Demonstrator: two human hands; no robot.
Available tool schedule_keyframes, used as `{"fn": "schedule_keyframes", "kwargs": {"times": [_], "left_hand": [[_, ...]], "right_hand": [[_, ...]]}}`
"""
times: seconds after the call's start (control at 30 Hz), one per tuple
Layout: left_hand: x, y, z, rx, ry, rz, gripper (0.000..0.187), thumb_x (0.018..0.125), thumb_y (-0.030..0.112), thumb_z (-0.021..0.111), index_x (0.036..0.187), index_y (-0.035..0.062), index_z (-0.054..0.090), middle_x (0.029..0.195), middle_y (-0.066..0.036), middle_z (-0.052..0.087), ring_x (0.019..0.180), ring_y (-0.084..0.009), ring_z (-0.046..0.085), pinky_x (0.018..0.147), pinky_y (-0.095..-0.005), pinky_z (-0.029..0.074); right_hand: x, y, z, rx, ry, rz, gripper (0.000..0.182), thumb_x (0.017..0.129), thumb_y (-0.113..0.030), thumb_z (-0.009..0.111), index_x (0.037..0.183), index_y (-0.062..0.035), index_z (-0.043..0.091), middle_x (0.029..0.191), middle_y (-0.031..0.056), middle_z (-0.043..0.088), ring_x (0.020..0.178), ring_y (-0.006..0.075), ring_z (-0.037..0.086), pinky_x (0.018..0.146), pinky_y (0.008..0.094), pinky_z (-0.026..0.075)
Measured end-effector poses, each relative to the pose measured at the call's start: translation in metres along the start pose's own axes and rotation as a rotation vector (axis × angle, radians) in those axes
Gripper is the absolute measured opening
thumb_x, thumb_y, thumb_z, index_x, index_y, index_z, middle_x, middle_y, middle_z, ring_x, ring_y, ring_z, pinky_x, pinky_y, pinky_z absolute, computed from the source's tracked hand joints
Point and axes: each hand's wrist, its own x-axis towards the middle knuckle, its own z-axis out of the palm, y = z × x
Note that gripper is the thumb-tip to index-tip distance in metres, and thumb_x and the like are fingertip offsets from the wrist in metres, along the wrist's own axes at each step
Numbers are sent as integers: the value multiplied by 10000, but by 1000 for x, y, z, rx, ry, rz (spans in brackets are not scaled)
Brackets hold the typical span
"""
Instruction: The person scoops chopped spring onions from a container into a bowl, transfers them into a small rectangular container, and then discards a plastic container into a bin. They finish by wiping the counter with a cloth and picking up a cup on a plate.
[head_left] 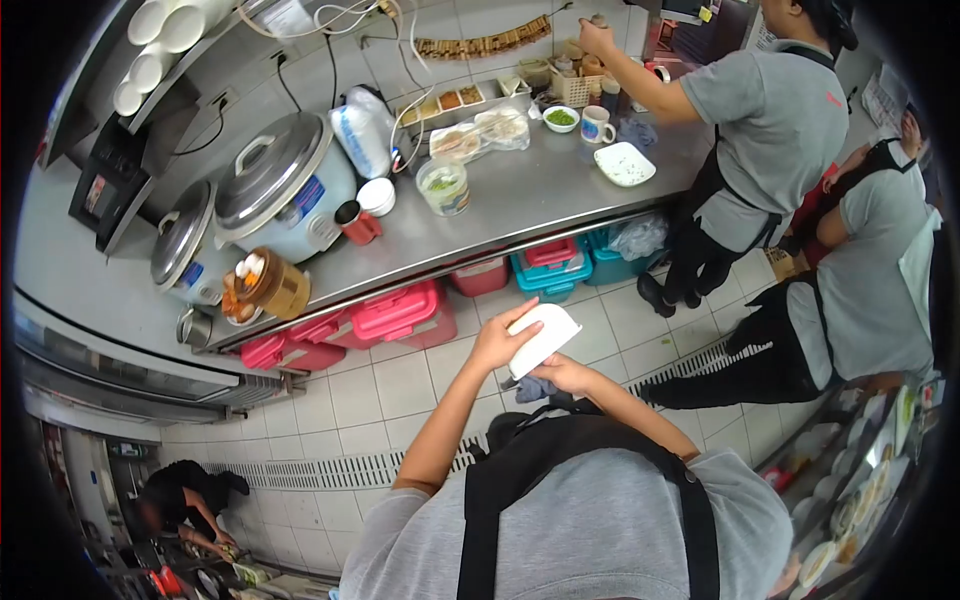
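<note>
White plate (545, 335) clamped in left hand (497, 343); right hand (563, 375) gripping grey cloth (533, 389); no legible writing.

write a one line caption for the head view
Left hand holds a white plate, right hand grips a cloth beneath it, over a tiled kitchen floor.

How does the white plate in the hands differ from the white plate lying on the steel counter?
The held white oblong plate is tilted on edge and looks bare; the white counter plate lies flat with green bits on it. The held one is in the left hand, with the right hand and a dark cloth below; nobody touches the counter one. Both are white.
</note>
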Motion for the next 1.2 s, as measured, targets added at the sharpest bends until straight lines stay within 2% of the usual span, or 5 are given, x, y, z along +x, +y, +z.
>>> {"fn": "schedule_keyframes", "kwargs": {"times": [0.27, 0.53, 0.67, 0.83, 1.2], "left_hand": [[133, -27, -52, -344, 549, 6, 462, 864, 243, 583, 1255, 25, 469, 1186, -119, 559, 1058, -164, 537, 913, -275, 399], [205, -68, -97, -940, 294, -208, 556, 932, 460, 367, 1285, 32, 404, 1187, -69, 527, 1082, -142, 504, 907, -304, 409], [239, -62, -105, -1151, 198, -203, 636, 910, 539, 321, 1286, 32, 392, 1201, -78, 518, 1089, -160, 510, 916, -319, 412], [267, -56, -117, -970, 161, -254, 617, 913, 543, 300, 1268, 51, 406, 1205, -105, 516, 1082, -214, 526, 890, -377, 448], [218, -109, -164, -555, 83, -657, 544, 871, 495, 477, 1205, 67, 500, 1024, -125, 598, 870, -214, 611, 750, -331, 508]], "right_hand": [[80, -132, -144, -582, -54, -189, 256, 728, 3, 415, 879, -21, 621, 827, 69, 634, 792, 133, 557, 743, 271, 444], [176, -226, -249, -583, 505, -86, 258, 742, -10, 391, 841, -41, 627, 649, -2, 513, 600, 79, 454, 558, 226, 376], [237, -221, -227, -1479, 742, -685, 194, 821, -181, 545, 924, -36, 623, 808, 74, 616, 739, 131, 545, 697, 274, 445], [281, -220, -143, -618, 134, -85, 394, 806, -295, 563, 1084, -17, 532, 894, 182, 633, 787, 320, 612, 703, 396, 473], [356, -198, -187, -1484, 434, 77, 420, 802, -324, 512, 1016, 36, 479, 934, 264, 599, 863, 400, 588, 771, 472, 465]]}}
